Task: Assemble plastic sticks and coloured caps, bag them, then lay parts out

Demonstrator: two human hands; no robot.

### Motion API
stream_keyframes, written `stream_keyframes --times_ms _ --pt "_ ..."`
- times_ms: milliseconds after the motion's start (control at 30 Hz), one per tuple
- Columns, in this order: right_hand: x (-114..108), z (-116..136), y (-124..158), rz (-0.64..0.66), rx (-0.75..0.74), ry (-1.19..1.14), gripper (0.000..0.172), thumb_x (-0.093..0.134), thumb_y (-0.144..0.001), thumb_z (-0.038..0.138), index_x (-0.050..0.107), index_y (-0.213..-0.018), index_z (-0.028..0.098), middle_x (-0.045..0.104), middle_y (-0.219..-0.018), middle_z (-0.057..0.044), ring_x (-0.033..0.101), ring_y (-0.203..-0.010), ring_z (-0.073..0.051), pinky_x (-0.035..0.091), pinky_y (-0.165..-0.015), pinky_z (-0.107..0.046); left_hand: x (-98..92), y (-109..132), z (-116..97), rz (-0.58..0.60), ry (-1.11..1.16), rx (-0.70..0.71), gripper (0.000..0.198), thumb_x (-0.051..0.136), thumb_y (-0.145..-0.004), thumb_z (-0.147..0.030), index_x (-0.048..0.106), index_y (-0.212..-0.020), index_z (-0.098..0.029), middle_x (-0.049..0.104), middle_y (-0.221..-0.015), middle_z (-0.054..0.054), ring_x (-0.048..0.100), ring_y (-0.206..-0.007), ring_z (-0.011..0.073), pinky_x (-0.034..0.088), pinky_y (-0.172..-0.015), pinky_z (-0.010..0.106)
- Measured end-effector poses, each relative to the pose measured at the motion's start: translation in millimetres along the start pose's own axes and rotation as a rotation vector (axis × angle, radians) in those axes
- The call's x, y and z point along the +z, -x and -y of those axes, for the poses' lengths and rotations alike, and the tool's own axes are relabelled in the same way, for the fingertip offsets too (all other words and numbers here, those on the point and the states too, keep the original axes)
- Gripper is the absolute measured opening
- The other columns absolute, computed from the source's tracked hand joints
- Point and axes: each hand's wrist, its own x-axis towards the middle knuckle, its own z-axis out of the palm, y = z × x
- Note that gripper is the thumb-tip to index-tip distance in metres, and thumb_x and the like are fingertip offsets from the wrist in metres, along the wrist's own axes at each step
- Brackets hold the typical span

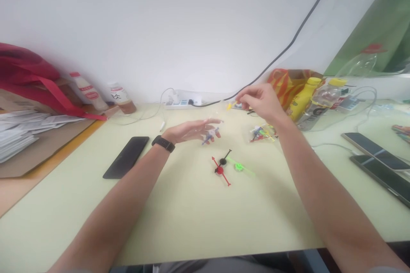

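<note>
roughly mid-table, nearest the person, a red pointer (220, 170) lies with its round hub against a black pointer (223, 161), the two overlapping, and a green pointer (238, 166) sits just beside them on the pale table (205, 222). to their left rests a dark phone (126, 158), near the wrist wearing a black watch (163, 143). past the pointers, the left hand (195, 131) is raised with its fingers loosely extended, a blue pointer (209, 135) showing at them; with the blur i can't tell whether it is truly gripped. a small heap of mixed pointers (262, 133) lies under the right hand (262, 101), which pinches a yellow pointer (229, 106) between thumb and finger, above the table. farther back, a white power strip (182, 101) stands by the wall (179, 30).
</note>
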Motion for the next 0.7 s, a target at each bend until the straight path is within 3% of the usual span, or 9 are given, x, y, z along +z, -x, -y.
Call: stream_keyframes --times_ms 167,333,400,467,600,633,700 --pt "13 4 4 0.245 0.006 0.036 0.018 0.065 -0.081 0.025 0.08 -0.087 0.017 0.079 -0.09 -0.007 0.067 -0.076 -0.018 0.051 -0.067 -0.028 5.7 -2 0 -0.016 0.045 0.013 0.064 0.049 -0.102 -0.062 0.049 -0.155 -0.025 0.063 -0.135 0.018 0.063 -0.111 0.0303 0.046 -0.095 0.044" --pt "22 14 8 0.543 -0.032 0.009 0.028 0.06 -0.093 0.038 0.08 -0.104 0.02 0.077 -0.101 -0.005 0.066 -0.086 -0.019 0.05 -0.076 -0.029 10.0 -2 -3 -0.005 0.113 0.08 0.066 0.054 -0.098 -0.062 0.053 -0.15 -0.021 0.064 -0.132 0.02 0.066 -0.104 0.0305 0.047 -0.094 0.045" --pt "21 18 10 0.528 -0.035 0.009 0.031 0.055 -0.098 0.04 0.078 -0.111 0.023 0.075 -0.103 -0.004 0.063 -0.081 -0.016 0.049 -0.076 -0.029 9.4 -1 -3 -0.009 0.128 0.093 0.067 0.055 -0.097 -0.063 0.053 -0.15 -0.021 0.065 -0.13 0.02 0.066 -0.102 0.0305 0.047 -0.093 0.045" --pt "18 20 10 0.427 -0.038 0.002 0.032 0.05 -0.101 0.038 0.077 -0.11 0.023 0.075 -0.104 -0.004 0.058 -0.073 -0.014 0.048 -0.074 -0.028 7.8 0 -3 -0.037 0.134 0.092 0.068 0.053 -0.098 -0.063 0.052 -0.152 -0.021 0.066 -0.129 0.02 0.066 -0.103 0.0303 0.047 -0.093 0.044" --pt "9 12 6 0.256 -0.002 0.101 0.029 0.052 -0.095 0.031 0.074 -0.084 0.017 0.073 -0.088 -0.004 0.053 -0.066 -0.012 0.043 -0.066 -0.027 2.7 4 0 -0.103 0.175 0.07 0.069 0.05 -0.1 -0.064 0.051 -0.154 -0.021 0.065 -0.131 0.02 0.066 -0.103 0.0298 0.047 -0.094 0.044" --pt "6 8 5 0.259 0.027 0.155 0.028 0.053 -0.093 0.03 0.072 -0.078 0.017 0.072 -0.082 -0.004 0.054 -0.066 -0.013 0.042 -0.064 -0.027 1.2 4 1 -0.119 0.191 0.063 0.069 0.05 -0.1 -0.064 0.05 -0.154 -0.021 0.065 -0.132 0.02 0.066 -0.104 0.0297 0.047 -0.094 0.044" --pt "3 -2 3 0.398 0.092 0.254 0.023 0.057 -0.088 0.029 0.071 -0.075 0.017 0.071 -0.08 -0.004 0.058 -0.069 -0.015 0.041 -0.062 -0.027 -1.3 4 4 -0.153 0.222 0.048 0.068 0.05 -0.1 -0.063 0.05 -0.153 -0.021 0.066 -0.132 0.02 0.066 -0.105 0.0296 0.048 -0.095 0.043"
